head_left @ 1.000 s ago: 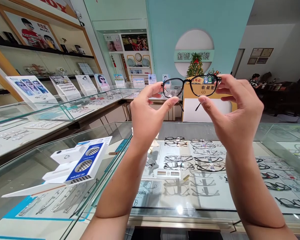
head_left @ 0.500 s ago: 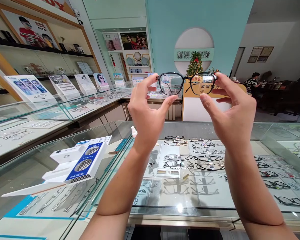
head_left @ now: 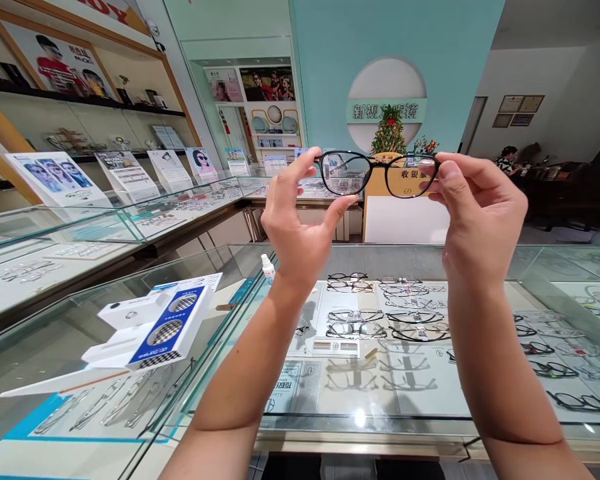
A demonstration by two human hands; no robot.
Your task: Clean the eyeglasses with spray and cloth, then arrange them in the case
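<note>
A pair of black-rimmed eyeglasses [head_left: 379, 165] is held up in front of me, lenses facing along my view, above the glass counter. My left hand [head_left: 300, 210] grips the frame's left end with its fingers, its thumb reaching below the left lens. At the other end, my right hand [head_left: 483, 207] pinches the right hinge corner between thumb and fingers. The frame tilts very slightly down to the right. Through the lenses I see parts of the shop behind.
Under the glass counter top [head_left: 355, 419] lie rows of eyeglass frames [head_left: 357, 329]. A blue-and-white display box [head_left: 173, 323] stands at left, near a small white bottle [head_left: 267, 268]. A side showcase [head_left: 130, 217] bears upright cards. A person [head_left: 506, 160] sits far back right.
My right thumb has moved up from below the right lens to the hinge corner, and that hand has shifted right. The eyeglasses have dropped and turned slightly.
</note>
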